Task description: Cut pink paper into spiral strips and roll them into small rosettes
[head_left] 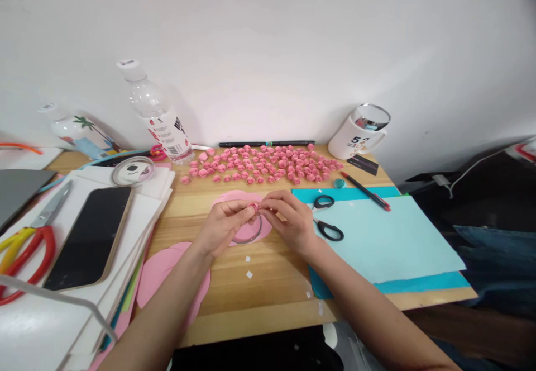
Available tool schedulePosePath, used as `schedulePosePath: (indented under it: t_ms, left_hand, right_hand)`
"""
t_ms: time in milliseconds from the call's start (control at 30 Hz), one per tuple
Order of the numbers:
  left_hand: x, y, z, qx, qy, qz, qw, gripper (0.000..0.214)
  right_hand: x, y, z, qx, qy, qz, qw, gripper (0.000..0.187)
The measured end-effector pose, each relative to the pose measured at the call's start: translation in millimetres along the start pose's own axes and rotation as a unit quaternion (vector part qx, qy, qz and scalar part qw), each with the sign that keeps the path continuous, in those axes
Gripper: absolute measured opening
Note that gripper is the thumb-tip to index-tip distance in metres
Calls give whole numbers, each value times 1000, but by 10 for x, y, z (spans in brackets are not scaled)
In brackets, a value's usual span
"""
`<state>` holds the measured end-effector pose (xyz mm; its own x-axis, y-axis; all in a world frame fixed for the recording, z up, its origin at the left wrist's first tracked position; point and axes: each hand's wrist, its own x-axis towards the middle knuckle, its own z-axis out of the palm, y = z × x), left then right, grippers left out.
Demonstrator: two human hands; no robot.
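My left hand (223, 226) and my right hand (290, 218) meet over the middle of the wooden table (268, 287). Both pinch one small pink rolled paper piece (254, 207) between their fingertips. Under the hands lies a pink paper circle (234, 199) with a clear round ring (251, 236) on it. Several finished pink paper rolls (262, 165) are spread in rows at the back of the table.
Black-handled scissors (327, 221) lie on light blue paper (385, 242) to the right, beside a red pen (365, 191). A phone (90, 236) rests on a white stack at the left, near red scissors (29, 248). A water bottle (157, 114), a mug (360, 133) and a black pen (266, 143) stand at the back.
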<state>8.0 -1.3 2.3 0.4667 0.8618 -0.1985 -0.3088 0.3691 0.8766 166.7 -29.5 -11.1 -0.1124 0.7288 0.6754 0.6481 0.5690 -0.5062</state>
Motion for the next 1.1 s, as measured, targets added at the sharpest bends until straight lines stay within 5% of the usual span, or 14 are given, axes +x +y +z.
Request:
schedulePosePath:
  t_ms: [167,467,1100]
  left_hand:
    - [-1,-17,-3,39,22,13,999,14]
    - [19,-88,23,141,82,88,983,20]
    - [-5,-69,75,211,116,179,954,16]
  right_hand:
    - [-5,-29,18,38,-4,10,999,15]
    - [27,-10,26,251,-41,244,936,13]
    - [38,-76,79,418,-26,370,829,25]
